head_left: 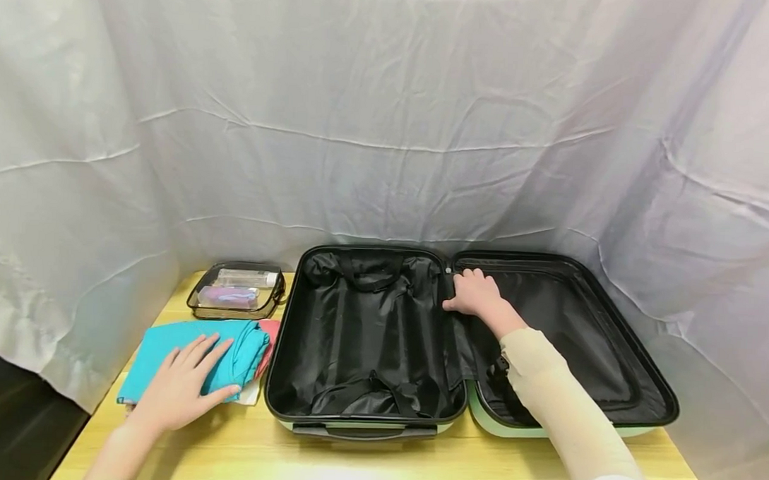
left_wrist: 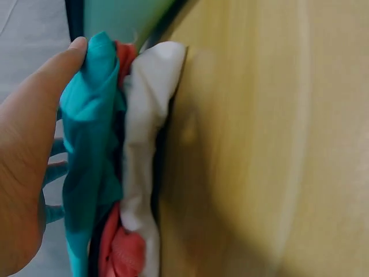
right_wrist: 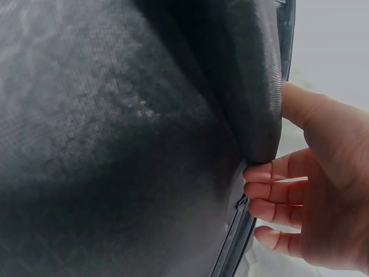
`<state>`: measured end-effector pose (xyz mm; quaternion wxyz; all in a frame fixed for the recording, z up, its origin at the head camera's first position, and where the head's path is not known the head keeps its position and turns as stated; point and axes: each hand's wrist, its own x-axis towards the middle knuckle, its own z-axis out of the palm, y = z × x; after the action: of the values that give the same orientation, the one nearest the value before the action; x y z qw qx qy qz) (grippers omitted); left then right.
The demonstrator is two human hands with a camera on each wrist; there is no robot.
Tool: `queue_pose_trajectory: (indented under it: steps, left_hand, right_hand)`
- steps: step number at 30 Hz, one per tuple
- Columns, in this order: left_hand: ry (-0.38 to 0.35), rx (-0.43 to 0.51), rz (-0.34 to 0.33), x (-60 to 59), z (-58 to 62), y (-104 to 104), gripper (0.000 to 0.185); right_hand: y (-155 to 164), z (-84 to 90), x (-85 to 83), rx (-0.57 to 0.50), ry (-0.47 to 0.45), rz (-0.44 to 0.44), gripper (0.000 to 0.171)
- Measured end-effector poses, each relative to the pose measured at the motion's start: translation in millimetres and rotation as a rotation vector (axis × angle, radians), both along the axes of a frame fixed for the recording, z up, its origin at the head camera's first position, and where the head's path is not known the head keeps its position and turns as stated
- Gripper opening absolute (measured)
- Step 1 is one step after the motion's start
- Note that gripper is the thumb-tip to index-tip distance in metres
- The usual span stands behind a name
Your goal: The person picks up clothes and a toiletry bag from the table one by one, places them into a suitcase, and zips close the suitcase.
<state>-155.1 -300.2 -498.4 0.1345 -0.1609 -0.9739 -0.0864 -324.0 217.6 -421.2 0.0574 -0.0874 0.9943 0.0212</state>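
Note:
A black-lined suitcase (head_left: 369, 324) lies opened flat, its pale green shell showing below the right half (head_left: 585, 325). Over the middle seam, my right hand (head_left: 476, 294) grips the edge of the black lining (right_wrist: 259, 92), thumb at one side and fingertips curled at the other; a zipper (right_wrist: 230, 225) runs just beneath the fingers. My left hand (head_left: 182, 388) rests with spread fingers on a folded teal garment (head_left: 165, 338). Under the teal cloth are a white garment (left_wrist: 147, 133) and a coral-red one (left_wrist: 124, 251), stacked.
Behind the clothes stands a clear pouch with black trim (head_left: 194, 304), holding a clear bottle (head_left: 246, 278) and a purplish packet (head_left: 228, 297). The suitcase handle (head_left: 365, 432) faces the front of the wooden table (head_left: 256, 454). Pale curtains (head_left: 388, 127) hang around the back and sides.

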Motion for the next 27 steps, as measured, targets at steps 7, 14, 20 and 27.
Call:
queue_pose_trajectory:
  steps: [7, 14, 20, 27]
  left_hand:
    - [-0.06, -0.04, 0.008, 0.0, -4.2, 8.1, 0.113]
    - [-0.029, -0.058, -0.023, -5.0, -0.3, 7.5, 0.096]
    - [-0.012, 0.011, -0.043, -12.2, 3.4, 5.2, 0.078]
    - [-0.101, 0.127, 0.066, -18.2, 4.7, -0.2, 0.066]
  right_hand:
    - [0.7, -0.9, -0.7, 0.007, -0.011, 0.004, 0.069]
    - [0.1, 2.5, 0.0, 0.008, -0.017, 0.002, 0.069]
    - [-0.2, 3.0, -1.4, 0.013, -0.024, 0.0, 0.069]
    - [-2.3, 3.3, -2.1, 0.016, -0.036, 0.003, 0.068]
